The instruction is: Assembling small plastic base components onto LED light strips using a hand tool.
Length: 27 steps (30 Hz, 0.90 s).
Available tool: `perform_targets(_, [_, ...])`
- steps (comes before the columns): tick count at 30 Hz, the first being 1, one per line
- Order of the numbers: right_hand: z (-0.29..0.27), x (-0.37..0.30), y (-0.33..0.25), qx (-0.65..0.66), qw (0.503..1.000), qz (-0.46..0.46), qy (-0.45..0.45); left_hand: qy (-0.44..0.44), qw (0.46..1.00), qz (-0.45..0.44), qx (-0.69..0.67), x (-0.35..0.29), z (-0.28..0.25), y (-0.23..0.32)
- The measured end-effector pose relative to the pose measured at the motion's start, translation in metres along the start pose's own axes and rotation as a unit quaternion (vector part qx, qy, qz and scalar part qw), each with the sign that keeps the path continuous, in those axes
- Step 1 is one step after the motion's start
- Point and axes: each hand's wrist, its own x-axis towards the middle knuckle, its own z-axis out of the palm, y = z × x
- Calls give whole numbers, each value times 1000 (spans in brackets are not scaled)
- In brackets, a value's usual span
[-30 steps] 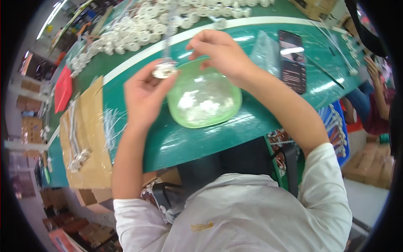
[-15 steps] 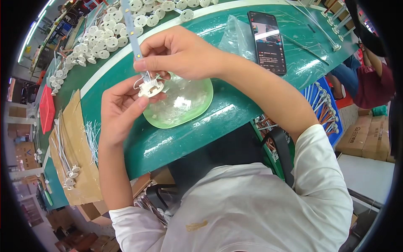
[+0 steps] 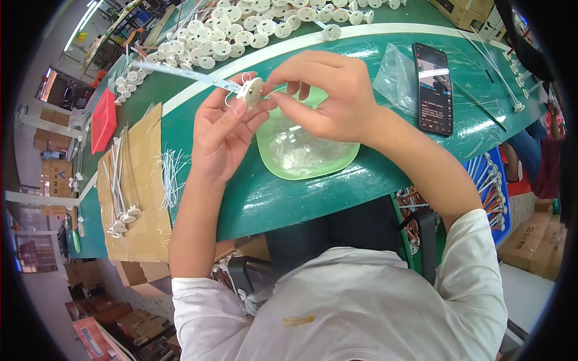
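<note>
My left hand [image 3: 226,132] pinches a white round end cap [image 3: 252,92] between thumb and fingers. From the cap a narrow LED strip [image 3: 189,73] sticks out to the left, and thin white wires loop beside their joint. Just right of the cap is my right hand [image 3: 337,96], its thumb and forefinger curved and apart, with nothing visible held in it. Whether its fingertips touch the cap or my left fingers is hard to make out. Below both hands stands a green bowl [image 3: 355,151] of small clear plastic pieces [image 3: 295,150].
Many white round-capped strips [image 3: 229,30] are heaped at the back of the green table [image 3: 271,207]. A phone [image 3: 433,90] and clear plastic bag [image 3: 397,81] lie right. Left are cardboard [image 3: 138,240], white wires [image 3: 173,180] and a red basket [image 3: 104,123]. A blue crate [image 3: 503,180] stands lower right.
The strip has swung from upright to pointing left, and the cap now faces right. My right hand has let go of the strip and opened. The whole view has shifted.
</note>
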Motion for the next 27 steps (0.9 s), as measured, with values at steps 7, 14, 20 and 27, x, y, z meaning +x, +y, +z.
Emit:
perform_targets(7, [10, -3, -4, 29, 999, -8, 25, -31, 999, -2, 28, 0, 6, -5])
perform_targets(14, [0, -1, -7, 13, 1000, -19, 11, -62, 997, -15, 34, -1, 2, -10])
perform_targets(20, [0, 2, 4, 113, 993, 29, -37, -65, 997, -28, 8, -7, -14, -6])
perform_targets(27, [7, -6, 6, 96, 994, 43, 12, -39, 999, -5, 18, -1, -6, -12])
